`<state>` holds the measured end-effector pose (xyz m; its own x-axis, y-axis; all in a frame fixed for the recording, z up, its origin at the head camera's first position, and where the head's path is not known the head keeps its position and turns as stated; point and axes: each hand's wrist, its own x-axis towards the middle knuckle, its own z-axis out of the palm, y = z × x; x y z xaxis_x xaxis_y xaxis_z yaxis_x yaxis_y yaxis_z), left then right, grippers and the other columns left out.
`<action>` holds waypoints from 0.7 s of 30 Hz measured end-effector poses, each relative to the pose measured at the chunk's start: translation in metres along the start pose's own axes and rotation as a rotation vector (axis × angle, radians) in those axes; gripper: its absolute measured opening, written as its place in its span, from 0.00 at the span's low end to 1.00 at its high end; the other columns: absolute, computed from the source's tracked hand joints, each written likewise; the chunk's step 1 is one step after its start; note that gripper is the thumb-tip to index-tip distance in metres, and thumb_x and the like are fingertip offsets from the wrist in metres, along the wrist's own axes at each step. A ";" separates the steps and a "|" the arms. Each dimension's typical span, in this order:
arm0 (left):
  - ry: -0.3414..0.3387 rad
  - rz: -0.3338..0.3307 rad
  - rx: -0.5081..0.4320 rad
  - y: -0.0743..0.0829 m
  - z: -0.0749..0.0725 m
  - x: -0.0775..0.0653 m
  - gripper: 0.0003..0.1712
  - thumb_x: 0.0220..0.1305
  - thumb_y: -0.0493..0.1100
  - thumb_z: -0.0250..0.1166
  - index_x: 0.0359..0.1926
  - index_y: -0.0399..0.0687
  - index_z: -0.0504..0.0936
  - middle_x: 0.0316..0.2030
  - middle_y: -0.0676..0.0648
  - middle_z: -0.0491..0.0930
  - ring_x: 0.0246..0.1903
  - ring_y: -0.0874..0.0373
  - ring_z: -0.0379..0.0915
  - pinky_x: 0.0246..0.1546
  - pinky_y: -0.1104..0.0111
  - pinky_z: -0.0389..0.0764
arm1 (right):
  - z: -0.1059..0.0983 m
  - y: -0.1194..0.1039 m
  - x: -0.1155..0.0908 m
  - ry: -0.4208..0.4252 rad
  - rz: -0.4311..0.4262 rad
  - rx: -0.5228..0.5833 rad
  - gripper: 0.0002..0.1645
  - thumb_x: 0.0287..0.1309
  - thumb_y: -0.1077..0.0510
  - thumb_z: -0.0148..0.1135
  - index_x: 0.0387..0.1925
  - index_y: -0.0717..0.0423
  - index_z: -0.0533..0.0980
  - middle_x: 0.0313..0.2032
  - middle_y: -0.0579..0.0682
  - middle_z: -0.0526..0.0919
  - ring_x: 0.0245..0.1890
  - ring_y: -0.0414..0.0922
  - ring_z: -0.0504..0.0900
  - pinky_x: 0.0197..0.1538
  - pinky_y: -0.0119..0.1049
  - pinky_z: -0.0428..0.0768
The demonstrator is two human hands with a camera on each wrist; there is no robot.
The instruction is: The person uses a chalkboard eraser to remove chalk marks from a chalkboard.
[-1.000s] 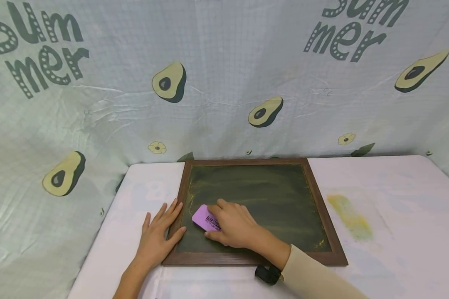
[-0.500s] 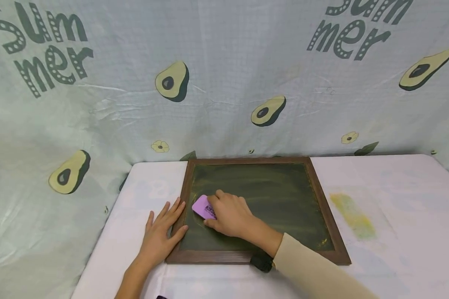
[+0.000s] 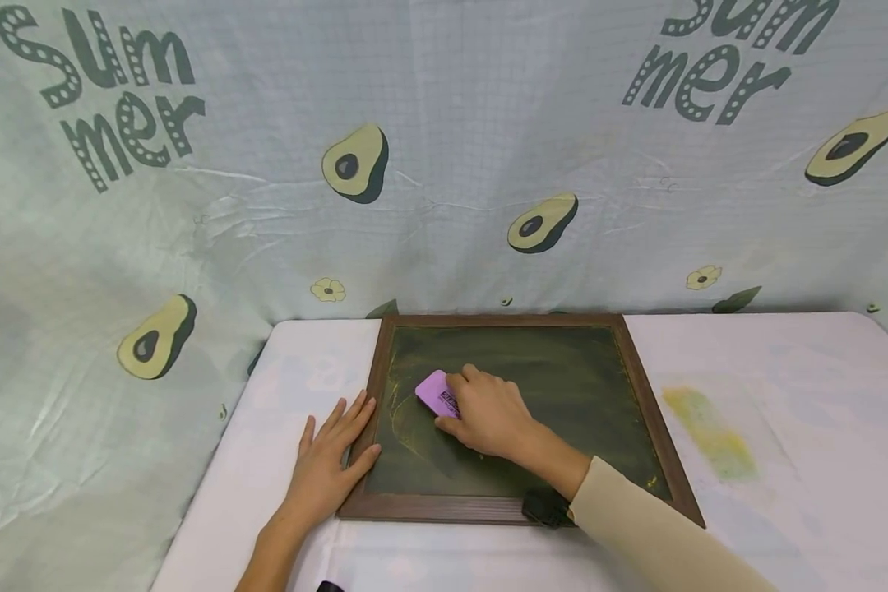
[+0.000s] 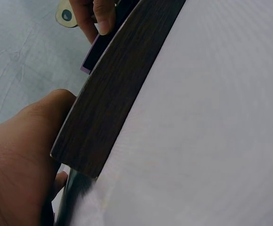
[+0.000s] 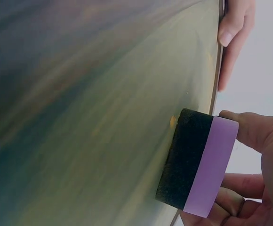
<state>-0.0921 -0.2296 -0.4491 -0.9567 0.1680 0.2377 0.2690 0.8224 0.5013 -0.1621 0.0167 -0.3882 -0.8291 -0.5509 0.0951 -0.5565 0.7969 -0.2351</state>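
A chalkboard (image 3: 562, 370) with a brown wooden frame lies on the table, its dark surface streaked with yellowish smears. My right hand (image 3: 488, 413) grips a purple board eraser (image 3: 437, 393) between thumb and fingers, over the left half of the board. In the right wrist view the eraser's black felt side (image 5: 186, 157) faces the board and appears against it. My left hand (image 3: 329, 464) lies with spread, straight fingers on the frame's left edge, thumb reaching the board's lower left. The left wrist view shows that hand (image 4: 28, 146) beside the frame's corner (image 4: 80, 155).
A yellow-green smudge (image 3: 710, 432) marks the white tabletop (image 3: 799, 395) right of the board. A small black object (image 3: 330, 586) shows at the bottom edge. Behind the table hangs a pale curtain (image 3: 444, 164) printed with avocados. Faint yellow lines (image 3: 398, 411) show near the board's left side.
My right hand has moved the eraser up the board, then to the right. The left hand keeps its place on the frame. The head view has shifted slightly.
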 end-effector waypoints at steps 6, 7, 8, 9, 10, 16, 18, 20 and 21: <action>-0.016 -0.003 0.011 0.001 0.000 0.000 0.36 0.67 0.53 0.60 0.72 0.49 0.61 0.71 0.48 0.56 0.70 0.42 0.47 0.64 0.38 0.36 | -0.005 0.016 -0.015 0.001 0.014 0.003 0.35 0.53 0.39 0.67 0.56 0.57 0.77 0.26 0.44 0.67 0.19 0.39 0.65 0.17 0.33 0.65; -0.018 -0.003 0.011 0.001 0.000 0.000 0.36 0.67 0.53 0.60 0.72 0.49 0.61 0.71 0.47 0.56 0.70 0.42 0.47 0.64 0.38 0.35 | -0.007 0.019 -0.019 0.002 0.014 0.004 0.35 0.53 0.39 0.67 0.56 0.57 0.77 0.26 0.45 0.67 0.19 0.39 0.65 0.17 0.33 0.65; -0.017 -0.002 0.010 0.001 0.000 0.000 0.36 0.67 0.53 0.60 0.72 0.49 0.61 0.71 0.47 0.56 0.70 0.42 0.47 0.64 0.38 0.36 | -0.008 0.023 -0.023 0.003 0.013 0.002 0.36 0.53 0.39 0.67 0.57 0.57 0.77 0.27 0.45 0.67 0.19 0.39 0.65 0.17 0.33 0.65; -0.017 -0.001 0.009 0.002 -0.001 -0.001 0.36 0.67 0.53 0.59 0.72 0.49 0.61 0.71 0.47 0.56 0.70 0.41 0.47 0.64 0.38 0.36 | -0.009 0.028 -0.028 0.006 0.013 -0.001 0.36 0.53 0.39 0.67 0.57 0.57 0.76 0.27 0.45 0.68 0.19 0.38 0.65 0.17 0.33 0.64; -0.018 -0.003 0.006 0.002 -0.001 -0.001 0.36 0.67 0.53 0.59 0.72 0.49 0.61 0.71 0.46 0.56 0.70 0.41 0.47 0.64 0.38 0.36 | -0.010 0.033 -0.032 0.008 0.014 -0.005 0.37 0.53 0.38 0.67 0.57 0.58 0.76 0.27 0.45 0.68 0.19 0.38 0.65 0.18 0.32 0.64; -0.023 0.000 0.004 0.002 -0.001 0.000 0.36 0.68 0.53 0.58 0.72 0.50 0.60 0.71 0.46 0.55 0.70 0.41 0.46 0.64 0.38 0.35 | -0.021 0.070 -0.061 0.033 0.031 -0.017 0.38 0.52 0.40 0.69 0.57 0.60 0.76 0.27 0.44 0.69 0.19 0.37 0.64 0.17 0.30 0.62; -0.029 -0.002 0.007 0.001 0.000 0.000 0.36 0.68 0.54 0.58 0.72 0.50 0.60 0.72 0.46 0.55 0.70 0.41 0.46 0.64 0.38 0.35 | -0.026 0.084 -0.073 0.046 0.043 -0.018 0.37 0.51 0.40 0.69 0.57 0.60 0.76 0.27 0.43 0.69 0.20 0.37 0.64 0.17 0.30 0.62; -0.036 -0.003 0.006 0.001 0.000 0.000 0.36 0.68 0.54 0.58 0.73 0.50 0.60 0.72 0.46 0.55 0.70 0.41 0.46 0.64 0.38 0.35 | -0.031 0.098 -0.085 0.060 0.058 -0.026 0.37 0.51 0.41 0.69 0.56 0.61 0.76 0.27 0.43 0.69 0.20 0.36 0.64 0.17 0.30 0.62; -0.037 -0.003 0.003 0.001 -0.001 0.000 0.36 0.68 0.54 0.58 0.73 0.50 0.60 0.72 0.46 0.55 0.70 0.41 0.46 0.64 0.38 0.35 | -0.034 0.105 -0.090 0.066 0.068 -0.026 0.37 0.51 0.41 0.70 0.56 0.61 0.76 0.27 0.43 0.69 0.20 0.36 0.64 0.17 0.30 0.63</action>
<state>-0.0920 -0.2289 -0.4478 -0.9608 0.1857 0.2057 0.2663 0.8246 0.4991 -0.1474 0.1583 -0.3886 -0.8664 -0.4784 0.1435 -0.4992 0.8387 -0.2179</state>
